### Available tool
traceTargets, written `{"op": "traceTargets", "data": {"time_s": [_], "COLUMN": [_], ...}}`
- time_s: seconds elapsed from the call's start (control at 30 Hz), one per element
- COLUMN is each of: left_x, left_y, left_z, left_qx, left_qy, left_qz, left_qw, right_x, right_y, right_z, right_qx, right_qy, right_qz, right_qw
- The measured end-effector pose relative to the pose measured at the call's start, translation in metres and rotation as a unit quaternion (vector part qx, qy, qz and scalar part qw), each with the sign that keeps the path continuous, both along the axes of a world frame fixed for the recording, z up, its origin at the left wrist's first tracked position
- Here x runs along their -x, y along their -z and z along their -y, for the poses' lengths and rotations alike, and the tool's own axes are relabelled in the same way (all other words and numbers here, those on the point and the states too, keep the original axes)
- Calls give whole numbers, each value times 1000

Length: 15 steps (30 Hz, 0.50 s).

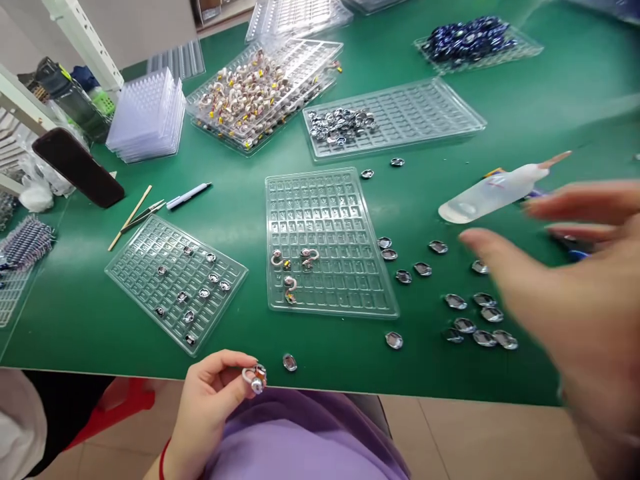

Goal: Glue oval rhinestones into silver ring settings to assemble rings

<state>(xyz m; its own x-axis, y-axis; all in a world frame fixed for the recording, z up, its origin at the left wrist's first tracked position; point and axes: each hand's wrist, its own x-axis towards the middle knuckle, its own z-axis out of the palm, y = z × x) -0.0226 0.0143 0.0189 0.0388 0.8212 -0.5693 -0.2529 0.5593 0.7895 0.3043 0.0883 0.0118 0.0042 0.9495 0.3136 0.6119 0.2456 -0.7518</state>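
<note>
My left hand (207,393) is at the table's near edge, its fingers pinched on a small silver ring (255,378) with an orange tag. My right hand (575,293) hovers blurred over the right of the green table, fingers stretched apart and holding nothing, above several loose oval silver pieces (475,320). A squeeze bottle of glue (495,192) lies just beyond its fingertips. A clear compartment tray (350,220) in the middle holds three rings at its lower left.
Another clear tray (145,280) with a few small parts lies to the left. Further trays with rings (250,93), silver pieces (425,120) and blue pieces (470,40) sit at the back. A pen (187,196), sticks, a dark phone (77,167) and stacked trays (147,113) are at left.
</note>
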Motion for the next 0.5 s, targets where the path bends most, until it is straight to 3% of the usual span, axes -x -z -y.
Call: {"op": "traceTargets", "data": {"time_s": [0.03,0.07,0.13,0.2,0.33,0.5], "left_x": [-1,-1,-3,-4,-7,-12], "left_y": [0,0,-1,-2,-6,-12], "left_z": [0,0,-1,-2,-2,-1], "left_qx": [2,1,-2,-6,-15,-40], "left_qy": [5,9,17,25,36,56], "left_qz": [3,4,5,7,15,-2], "left_qw": [1000,1000,1000,1000,999,998], "right_x": [20,41,78,102,114,117], "right_y": [-3,-4,-1,8,21,9], "right_z": [14,27,46,54,54,59], "right_qx": [-41,-79,-126,-127,-101,29], "right_qy": [15,-29,-214,-287,-277,-220], "right_qz": [19,37,61,77,48,-129], "right_qw": [999,996,967,946,954,966]}}
